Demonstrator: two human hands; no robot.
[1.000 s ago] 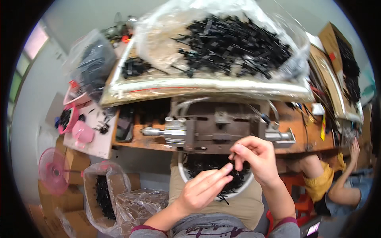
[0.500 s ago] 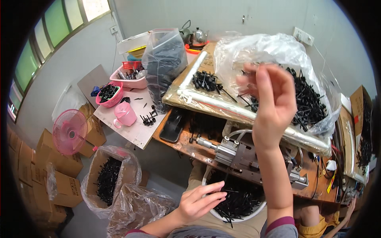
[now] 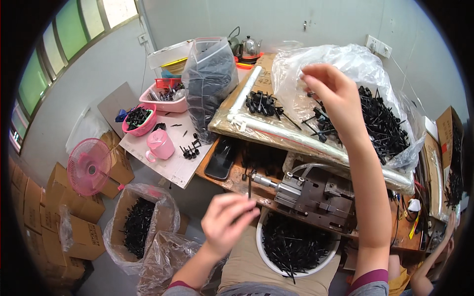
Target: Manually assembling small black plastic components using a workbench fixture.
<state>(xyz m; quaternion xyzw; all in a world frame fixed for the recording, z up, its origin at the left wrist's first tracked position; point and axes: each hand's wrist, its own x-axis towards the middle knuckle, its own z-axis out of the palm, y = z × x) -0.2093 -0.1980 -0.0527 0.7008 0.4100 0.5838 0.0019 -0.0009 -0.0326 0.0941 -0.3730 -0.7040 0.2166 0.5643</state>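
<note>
My left hand [image 3: 229,222] is pinched shut on a thin black rod-like part [image 3: 250,186], held nearly upright at the near edge of the bench, left of a metal clamping fixture [image 3: 316,195]. My right hand [image 3: 338,93] is raised above the wrapped board, fingers loosely bent and apart, with nothing visible in them. Beneath and beside it lie loose black rod parts [image 3: 323,123] and a larger heap of black parts [image 3: 382,123] on clear plastic. A white tub [image 3: 261,249] full of similar black pieces rests at my lap.
A wrapped cardboard board [image 3: 291,135] stands over the bench. At left are a pink cup [image 3: 160,144], pink basin [image 3: 139,129], tall plastic bag [image 3: 210,84] and pink fan [image 3: 90,166]. A lined carton [image 3: 163,217] stands on the floor. Another person's arm [image 3: 434,259] shows at lower right.
My left hand has moved left and up, and the rod in it now shows upright. My right hand has shifted slightly up over the board. The view has shifted slightly.
</note>
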